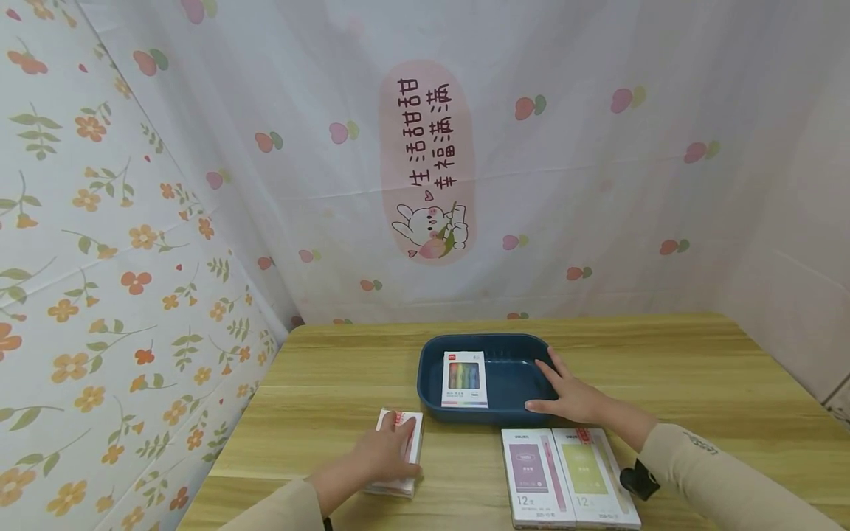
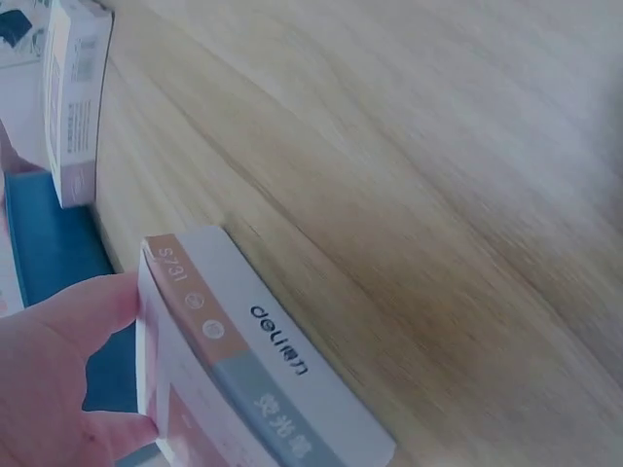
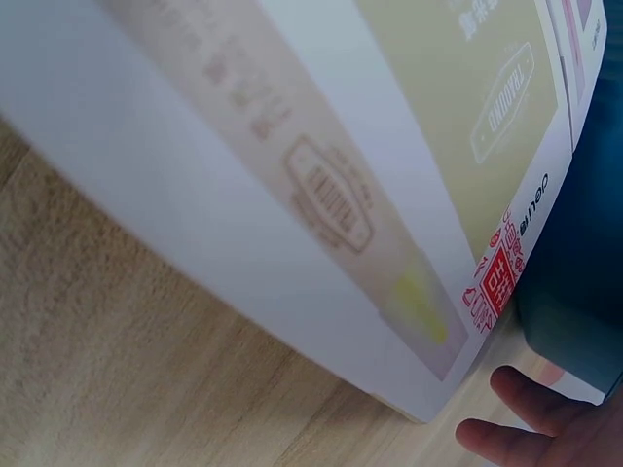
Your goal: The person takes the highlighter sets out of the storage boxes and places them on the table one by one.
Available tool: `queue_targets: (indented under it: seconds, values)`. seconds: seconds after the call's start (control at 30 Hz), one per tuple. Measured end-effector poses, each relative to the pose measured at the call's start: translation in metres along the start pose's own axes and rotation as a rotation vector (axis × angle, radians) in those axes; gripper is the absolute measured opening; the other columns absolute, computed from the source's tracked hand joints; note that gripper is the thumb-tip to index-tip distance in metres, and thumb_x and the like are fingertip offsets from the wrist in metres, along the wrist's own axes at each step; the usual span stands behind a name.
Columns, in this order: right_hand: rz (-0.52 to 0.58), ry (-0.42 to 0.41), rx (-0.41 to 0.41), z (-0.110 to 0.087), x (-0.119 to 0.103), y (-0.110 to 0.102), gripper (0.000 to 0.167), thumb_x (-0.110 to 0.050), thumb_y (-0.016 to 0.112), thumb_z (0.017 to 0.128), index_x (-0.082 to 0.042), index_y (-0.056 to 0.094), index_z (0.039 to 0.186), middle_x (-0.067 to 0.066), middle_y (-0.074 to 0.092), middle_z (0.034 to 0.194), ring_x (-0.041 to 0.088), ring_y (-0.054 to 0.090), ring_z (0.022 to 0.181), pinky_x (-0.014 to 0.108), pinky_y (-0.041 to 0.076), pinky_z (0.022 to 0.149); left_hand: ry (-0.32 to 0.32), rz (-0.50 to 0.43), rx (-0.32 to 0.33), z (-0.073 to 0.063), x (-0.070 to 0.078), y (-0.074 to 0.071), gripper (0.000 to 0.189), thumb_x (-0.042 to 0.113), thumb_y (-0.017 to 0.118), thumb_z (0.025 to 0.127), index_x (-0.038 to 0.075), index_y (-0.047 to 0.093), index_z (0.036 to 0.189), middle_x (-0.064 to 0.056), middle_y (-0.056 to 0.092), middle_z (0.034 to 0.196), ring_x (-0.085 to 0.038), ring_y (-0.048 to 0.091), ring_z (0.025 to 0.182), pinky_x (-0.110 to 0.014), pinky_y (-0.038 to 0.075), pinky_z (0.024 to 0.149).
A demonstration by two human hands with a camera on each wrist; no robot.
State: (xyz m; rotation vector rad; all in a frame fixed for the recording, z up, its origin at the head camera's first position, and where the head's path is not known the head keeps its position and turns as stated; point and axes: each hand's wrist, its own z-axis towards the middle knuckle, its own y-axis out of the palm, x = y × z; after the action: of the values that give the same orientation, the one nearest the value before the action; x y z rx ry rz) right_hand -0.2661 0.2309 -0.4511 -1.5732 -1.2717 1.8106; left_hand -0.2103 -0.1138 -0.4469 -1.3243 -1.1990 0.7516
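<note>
My left hand [image 1: 385,451] rests over a white box of highlighters [image 2: 282,365] on the table, left of the blue tray. Thumb and fingers grip the box's edges in the head view; the left wrist view shows two fingertips against one end of it. My right hand [image 1: 572,394] is spread at the right end of the dark blue tray [image 1: 465,417], fingers apart and over its rim. Whether they press the rim is hard to tell. Inside the tray, at its left, a white box with a rainbow picture [image 1: 465,380] leans face up.
Two larger white pen boxes lie side by side in front of the tray, one with a purple panel [image 1: 529,472], one with a yellow-green panel [image 1: 584,472]. All stand on a wooden table [image 1: 697,383]. Patterned curtains [image 1: 299,221] hang behind and at the left.
</note>
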Motion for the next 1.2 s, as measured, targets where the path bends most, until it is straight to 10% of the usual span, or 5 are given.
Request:
queue_targets:
  seconds: [0.7, 1.2]
  values:
    - [0.016, 0.001, -0.001, -0.001, 0.002, 0.0, 0.096, -0.052, 0.063, 0.079, 0.001, 0.017, 0.145, 0.027, -0.008, 0.149, 0.057, 0.032, 0.121, 0.063, 0.038, 0.085, 0.021, 0.027, -0.146, -0.006, 0.04, 0.006, 0.09, 0.047, 0.078, 0.064, 0.008, 0.041, 0.136, -0.029, 0.032, 0.138, -0.046, 0.054, 0.1, -0.047, 0.046, 0.083]
    - [0.018, 0.005, 0.004, -0.002, -0.001, -0.001, 0.095, -0.052, 0.063, 0.079, 0.001, 0.018, 0.144, 0.026, -0.007, 0.149, 0.056, 0.033, 0.12, 0.063, 0.039, 0.085, 0.165, 0.11, -0.196, -0.008, 0.056, 0.008, 0.082, 0.05, 0.07, 0.071, 0.017, 0.038, 0.139, -0.025, 0.03, 0.142, -0.031, 0.06, 0.086, -0.034, 0.048, 0.076]
